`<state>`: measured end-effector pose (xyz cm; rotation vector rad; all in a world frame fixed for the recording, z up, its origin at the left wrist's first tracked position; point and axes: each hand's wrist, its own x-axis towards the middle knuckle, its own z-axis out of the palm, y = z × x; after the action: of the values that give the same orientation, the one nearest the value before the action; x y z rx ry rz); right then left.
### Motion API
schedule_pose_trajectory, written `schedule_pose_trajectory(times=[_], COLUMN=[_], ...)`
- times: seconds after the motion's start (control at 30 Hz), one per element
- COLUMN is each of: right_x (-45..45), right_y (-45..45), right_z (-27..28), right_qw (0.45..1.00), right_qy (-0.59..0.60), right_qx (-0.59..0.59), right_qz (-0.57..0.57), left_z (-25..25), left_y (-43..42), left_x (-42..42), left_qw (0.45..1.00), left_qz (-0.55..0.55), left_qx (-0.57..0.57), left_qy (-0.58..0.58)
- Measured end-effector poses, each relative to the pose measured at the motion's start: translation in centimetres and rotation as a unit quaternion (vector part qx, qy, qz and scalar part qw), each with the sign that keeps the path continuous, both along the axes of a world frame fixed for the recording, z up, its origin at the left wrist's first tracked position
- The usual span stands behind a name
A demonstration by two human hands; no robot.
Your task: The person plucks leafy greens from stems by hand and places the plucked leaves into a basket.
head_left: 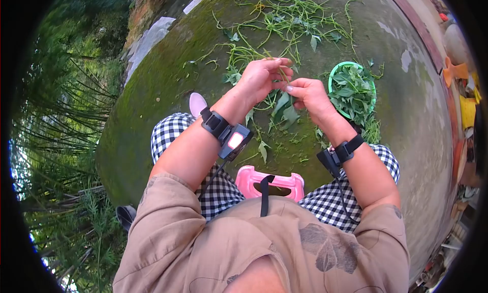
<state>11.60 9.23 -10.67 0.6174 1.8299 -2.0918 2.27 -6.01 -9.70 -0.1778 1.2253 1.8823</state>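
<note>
My left hand (263,78) is closed around a thin green stem, fingers curled near its upper part. Close beside it, my right hand (310,96) pinches the same leafy vine (285,110) between thumb and forefinger. Its broad green leaves hang below the two hands. To the right of my right hand stands a round basket with a light green rim (330,83), heaped with picked leaves (352,92). Beyond my hands, a tangle of long leafy vines (300,21) lies spread on the ground.
Loose leaves and stem bits (263,149) are scattered on the mossy concrete (152,102) between my knees. A pink plastic stool (269,183) is beneath me. Dense greenery (66,135) borders the left edge. Assorted items, including a yellow object (468,110), line the far right.
</note>
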Motion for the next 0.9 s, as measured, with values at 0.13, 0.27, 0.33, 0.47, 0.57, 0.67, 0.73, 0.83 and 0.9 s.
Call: schedule_pose_trajectory(times=[0.13, 0.27, 0.33, 0.47, 0.57, 0.67, 0.73, 0.83, 0.9], right_x=[-0.7, -1.0, -1.3, -0.5, -0.1, 0.2, 0.3, 0.3, 0.5], right_y=[1.1, 2.9, 3.8, 4.9, 3.9, 3.3, 3.2, 3.5, 3.5], right_z=[-0.4, 0.4, -0.7, -0.8, 1.2, 1.7, 1.9, 2.0, 1.9], right_qw=[0.998, 0.993, 0.977, 0.808, 0.800, 0.782, 0.778, 0.777, 0.780], right_qy=[0.026, 0.053, 0.072, 0.210, 0.164, 0.214, 0.224, 0.233, 0.239], right_qx=[-0.035, 0.106, 0.201, 0.539, 0.546, 0.544, 0.548, 0.549, 0.546], right_qz=[-0.050, -0.023, 0.002, 0.117, 0.187, 0.217, 0.211, 0.198, 0.190], left_z=[-0.3, -0.3, -1.4, -0.7, -2.3, -1.4, -1.5, -1.1, -0.8], left_y=[-0.4, -1.5, -2.5, -1.8, -0.9, -0.2, 0.1, 0.3, 0.5], left_x=[0.0, -0.5, -1.3, -0.6, 0.7, 2.0, 2.2, 2.4, 2.7], left_qw=[0.998, 0.985, 0.983, 0.939, 0.766, 0.786, 0.825, 0.835, 0.840], left_qz=[0.049, 0.156, 0.164, 0.072, -0.005, -0.092, -0.129, -0.179, -0.189], left_qx=[-0.038, -0.077, -0.078, -0.202, -0.321, -0.317, -0.284, -0.263, -0.262], left_qy=[-0.009, -0.017, 0.006, 0.268, 0.558, 0.523, 0.471, 0.449, 0.436])
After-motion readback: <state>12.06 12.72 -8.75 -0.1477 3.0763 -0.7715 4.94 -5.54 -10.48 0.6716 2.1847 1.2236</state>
